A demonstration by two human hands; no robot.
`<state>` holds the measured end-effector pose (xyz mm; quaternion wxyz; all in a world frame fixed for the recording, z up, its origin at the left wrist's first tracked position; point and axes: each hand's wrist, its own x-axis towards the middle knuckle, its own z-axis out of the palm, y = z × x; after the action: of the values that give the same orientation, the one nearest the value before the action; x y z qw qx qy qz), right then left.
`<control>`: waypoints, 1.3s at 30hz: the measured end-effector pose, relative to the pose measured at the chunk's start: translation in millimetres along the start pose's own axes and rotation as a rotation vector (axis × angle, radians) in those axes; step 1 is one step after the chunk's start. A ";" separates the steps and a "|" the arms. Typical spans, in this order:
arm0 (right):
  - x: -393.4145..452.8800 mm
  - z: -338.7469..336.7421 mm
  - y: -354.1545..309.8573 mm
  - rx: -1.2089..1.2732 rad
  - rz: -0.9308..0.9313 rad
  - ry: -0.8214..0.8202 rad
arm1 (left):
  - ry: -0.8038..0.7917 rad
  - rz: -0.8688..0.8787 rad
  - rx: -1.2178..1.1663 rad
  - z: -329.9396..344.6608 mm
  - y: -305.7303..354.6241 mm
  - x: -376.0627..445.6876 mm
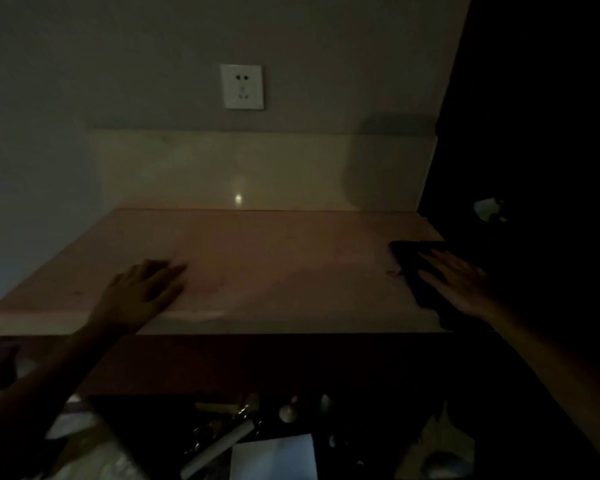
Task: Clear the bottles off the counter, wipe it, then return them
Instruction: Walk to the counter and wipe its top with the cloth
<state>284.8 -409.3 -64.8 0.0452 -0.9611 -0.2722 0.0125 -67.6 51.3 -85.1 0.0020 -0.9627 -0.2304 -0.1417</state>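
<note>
The right hand [459, 284] presses flat, fingers straight, on a dark cloth [416, 271] at the tabletop's [274, 258] right edge, the left hand [142, 289] rests open near the front; the cloth looks soft, light, best driven under a spread palm, and no bottles show up there.

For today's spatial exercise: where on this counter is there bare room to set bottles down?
The counter is bare between the left hand and the dark cloth under the right hand, back to the backsplash. Only its right end is taken.
</note>
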 end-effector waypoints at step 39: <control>-15.8 57.5 -580.6 0.104 -0.952 -0.062 | 0.440 -0.239 -0.498 -27.3 -183.9 -56.1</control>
<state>-34.6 79.2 -67.6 0.0860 -0.7253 -0.6823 0.0327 -204.6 188.9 -85.6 -0.1997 -0.8463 -0.2940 -0.3967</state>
